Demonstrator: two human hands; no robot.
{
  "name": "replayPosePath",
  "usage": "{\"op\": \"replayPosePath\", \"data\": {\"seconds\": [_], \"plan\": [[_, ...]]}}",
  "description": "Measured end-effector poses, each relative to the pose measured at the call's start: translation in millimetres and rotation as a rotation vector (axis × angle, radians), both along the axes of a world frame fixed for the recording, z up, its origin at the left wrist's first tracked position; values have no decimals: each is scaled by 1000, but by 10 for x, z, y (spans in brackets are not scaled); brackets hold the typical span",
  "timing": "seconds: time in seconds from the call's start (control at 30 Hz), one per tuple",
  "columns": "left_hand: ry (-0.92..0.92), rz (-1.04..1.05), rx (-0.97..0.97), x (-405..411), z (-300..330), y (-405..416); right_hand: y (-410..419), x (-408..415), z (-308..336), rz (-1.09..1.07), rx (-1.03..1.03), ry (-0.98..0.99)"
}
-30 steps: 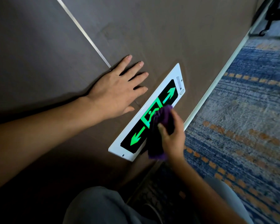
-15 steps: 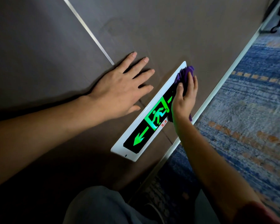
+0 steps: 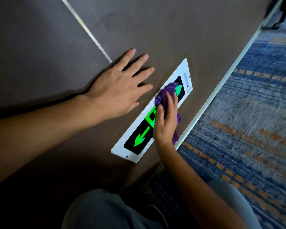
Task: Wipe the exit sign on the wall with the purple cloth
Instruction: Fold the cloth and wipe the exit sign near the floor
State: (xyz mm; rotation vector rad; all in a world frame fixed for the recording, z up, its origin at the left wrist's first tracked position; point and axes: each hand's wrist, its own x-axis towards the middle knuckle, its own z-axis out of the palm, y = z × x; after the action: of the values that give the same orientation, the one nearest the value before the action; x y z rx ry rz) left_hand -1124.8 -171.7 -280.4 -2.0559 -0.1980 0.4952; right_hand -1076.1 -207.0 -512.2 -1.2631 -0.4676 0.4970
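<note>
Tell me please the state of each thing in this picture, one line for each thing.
exit sign: mounted on wall, lit green, middle covered by hand and cloth.
purple cloth: bunched, pressed on sign under the right hand.
right hand: gripping the cloth on the sign.
left hand: open, flat on wall beside sign.
wall: brown, faint smudges.

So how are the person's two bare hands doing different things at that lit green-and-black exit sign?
The left hand lies flat and empty on the brown wall, fingers spread, beside the white-framed exit sign. The right hand is on the sign itself, curled around the crumpled purple cloth. Both press toward the wall.
</note>
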Motion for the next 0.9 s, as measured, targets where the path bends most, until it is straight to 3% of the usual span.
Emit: {"op": "replayPosePath", "data": {"seconds": [0.5,0.9], "plan": [[78,-51,49,-35,55,71,-636,-1016,-109,200,91,-116],[125,16,68,-9,71,8,-905,-1420,-280,251,-14,-312]]}}
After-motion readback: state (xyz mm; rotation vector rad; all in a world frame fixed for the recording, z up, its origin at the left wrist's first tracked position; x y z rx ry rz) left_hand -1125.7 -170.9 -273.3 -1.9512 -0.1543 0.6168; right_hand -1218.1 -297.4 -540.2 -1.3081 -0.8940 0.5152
